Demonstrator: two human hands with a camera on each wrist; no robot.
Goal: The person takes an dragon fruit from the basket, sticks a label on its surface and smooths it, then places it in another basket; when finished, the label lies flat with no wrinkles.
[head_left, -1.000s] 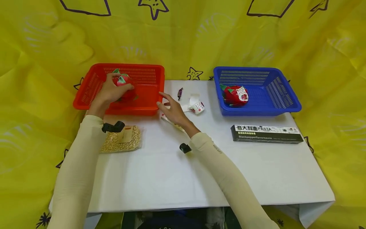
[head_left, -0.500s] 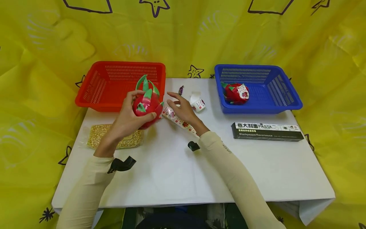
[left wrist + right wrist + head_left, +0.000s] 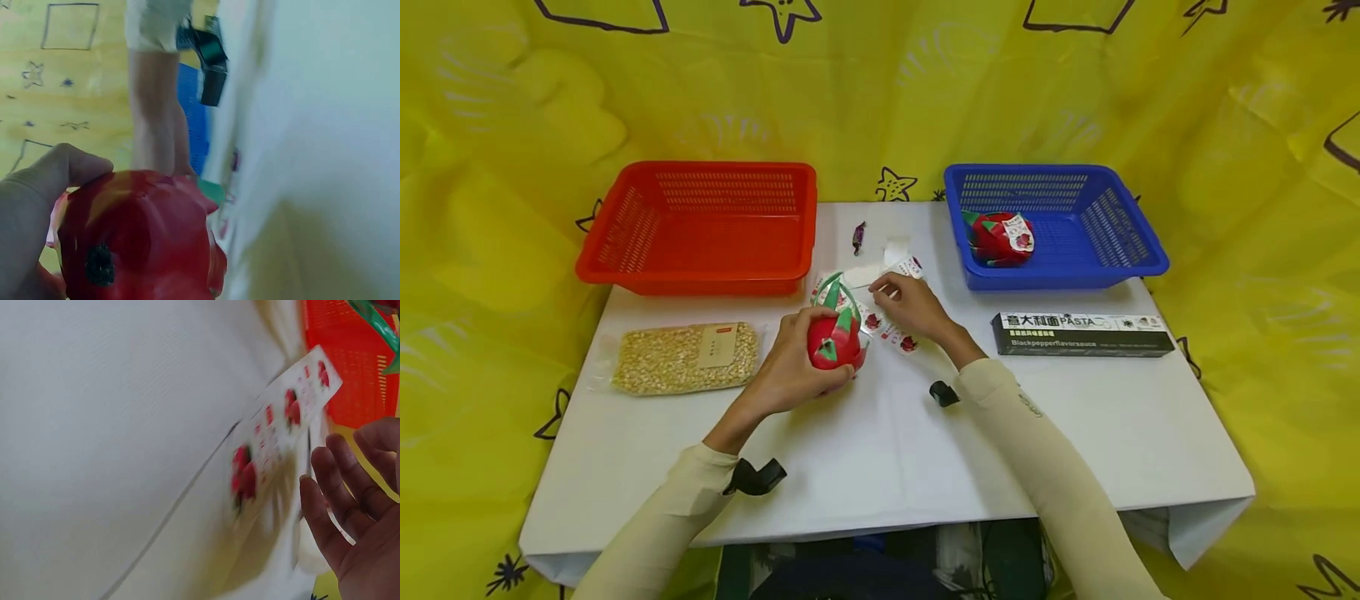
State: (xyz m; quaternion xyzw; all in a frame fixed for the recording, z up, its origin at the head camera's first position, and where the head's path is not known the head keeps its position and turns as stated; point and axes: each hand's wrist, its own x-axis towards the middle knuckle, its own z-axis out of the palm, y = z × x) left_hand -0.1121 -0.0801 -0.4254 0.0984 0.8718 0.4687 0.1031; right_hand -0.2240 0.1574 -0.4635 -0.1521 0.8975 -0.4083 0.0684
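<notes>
My left hand (image 3: 793, 358) grips a red dragon fruit (image 3: 835, 342) with green leaf tips over the middle of the table. In the left wrist view, the thumb and fingers wrap round the side of the dragon fruit (image 3: 144, 237), its dark end facing the camera. Just right of it, my right hand (image 3: 913, 308) hovers over a strip of labels (image 3: 891, 333) printed with red fruit. Seen from the right wrist, its fingers (image 3: 322, 512) are loosely bent beside the label strip (image 3: 275, 431), with nothing between them.
A red basket (image 3: 730, 279) stands at the back left. The blue basket (image 3: 1060, 279) at the back right holds another dragon fruit (image 3: 1000, 240) bearing a label. A bag of corn kernels (image 3: 681, 358), a pasta box (image 3: 1082, 335) and a wrapped candy (image 3: 858, 238) lie on the white table (image 3: 910, 458).
My left hand has lifted the dragon fruit out of the red basket and carried it right and nearer to me. The right hand has shifted from the red basket's edge to the right.
</notes>
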